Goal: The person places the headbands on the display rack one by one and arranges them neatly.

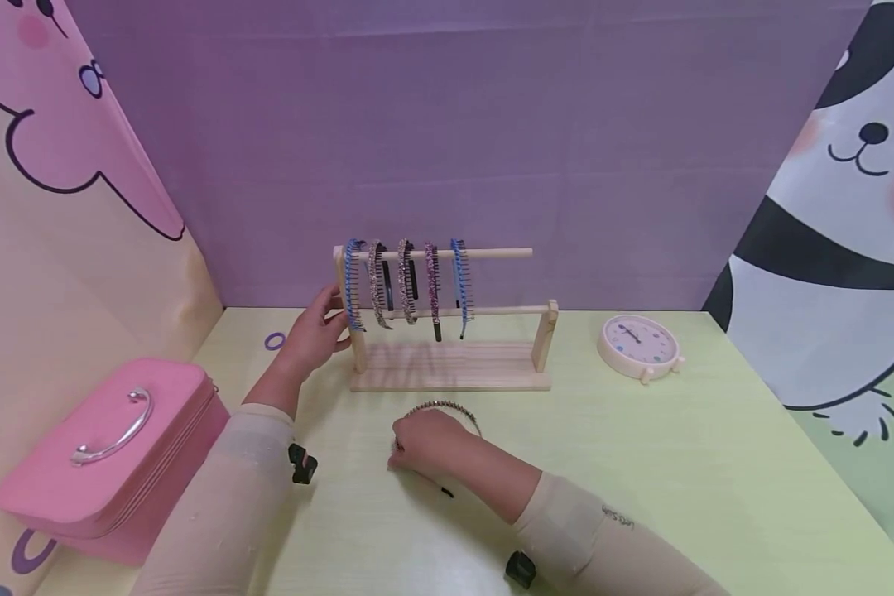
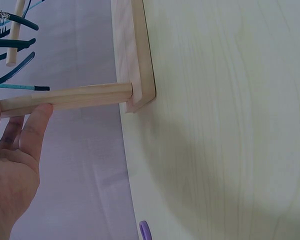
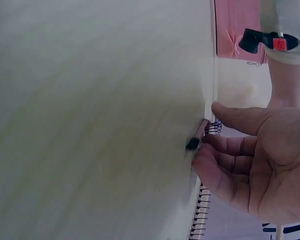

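A wooden rack (image 1: 450,378) with two horizontal rods stands near the back of the table. Several toothed headbands hang toward its left end, among them a blue one (image 1: 459,277) and a dark pink one (image 1: 432,281). My left hand (image 1: 315,335) grips the rack's left upright (image 2: 90,96), thumb on one side and fingers on the other. In front of the rack, my right hand (image 1: 432,443) holds another toothed headband (image 1: 447,405) low over the table, fingers curled at one side. Its dark tip (image 3: 193,144) shows by the fingertips; the palm hides part of the band.
A pink case (image 1: 112,455) with a silver handle sits at the left, beside my left forearm. To the right of the rack lies a round pink clock (image 1: 639,346). A purple ring (image 1: 275,340) lies left of the rack. A purple cloth (image 1: 447,149) hangs behind.
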`<action>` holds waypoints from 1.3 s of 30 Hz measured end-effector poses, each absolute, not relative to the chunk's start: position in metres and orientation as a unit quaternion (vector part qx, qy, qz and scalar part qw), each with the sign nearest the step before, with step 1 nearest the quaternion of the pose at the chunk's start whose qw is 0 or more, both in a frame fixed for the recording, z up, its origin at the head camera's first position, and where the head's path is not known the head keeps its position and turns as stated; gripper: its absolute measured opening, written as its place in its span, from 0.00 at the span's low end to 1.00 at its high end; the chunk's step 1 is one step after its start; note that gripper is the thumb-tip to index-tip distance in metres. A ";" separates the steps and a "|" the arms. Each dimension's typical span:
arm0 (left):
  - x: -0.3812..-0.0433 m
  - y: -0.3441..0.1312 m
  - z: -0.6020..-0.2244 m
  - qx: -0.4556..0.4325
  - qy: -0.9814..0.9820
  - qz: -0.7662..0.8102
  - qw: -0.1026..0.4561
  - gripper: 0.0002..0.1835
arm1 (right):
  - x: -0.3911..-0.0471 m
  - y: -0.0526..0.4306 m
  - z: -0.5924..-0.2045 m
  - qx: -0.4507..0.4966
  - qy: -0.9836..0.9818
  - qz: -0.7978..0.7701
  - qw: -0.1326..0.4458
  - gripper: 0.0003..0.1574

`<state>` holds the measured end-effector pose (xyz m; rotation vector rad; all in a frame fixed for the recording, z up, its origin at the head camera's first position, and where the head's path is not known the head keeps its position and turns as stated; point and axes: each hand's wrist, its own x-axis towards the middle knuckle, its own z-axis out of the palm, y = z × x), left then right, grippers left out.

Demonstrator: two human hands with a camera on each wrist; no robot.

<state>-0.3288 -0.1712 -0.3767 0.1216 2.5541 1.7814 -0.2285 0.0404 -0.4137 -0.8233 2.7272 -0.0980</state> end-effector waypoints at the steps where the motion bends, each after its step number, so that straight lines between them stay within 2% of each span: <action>1: -0.329 -0.171 -0.377 0.039 0.819 0.572 0.013 0.28 | -0.227 0.041 -0.414 -0.290 0.945 -0.039 0.148 0.20; 7: -0.329 -0.170 -0.377 0.041 0.819 0.572 0.014 0.28 | -0.224 0.052 -0.408 -0.303 0.938 -0.066 0.154 0.13; 13: -0.330 -0.169 -0.377 0.041 0.818 0.573 0.012 0.28 | -0.223 0.075 -0.391 -0.303 0.931 -0.134 0.150 0.15; 21: -0.330 -0.171 -0.377 0.042 0.819 0.572 0.010 0.28 | -0.219 0.111 -0.361 -0.262 0.904 -0.267 0.206 0.07; 39: -0.327 -0.171 -0.377 0.052 0.814 0.578 0.009 0.28 | -0.225 0.197 -0.345 -0.197 0.824 -0.490 0.204 0.10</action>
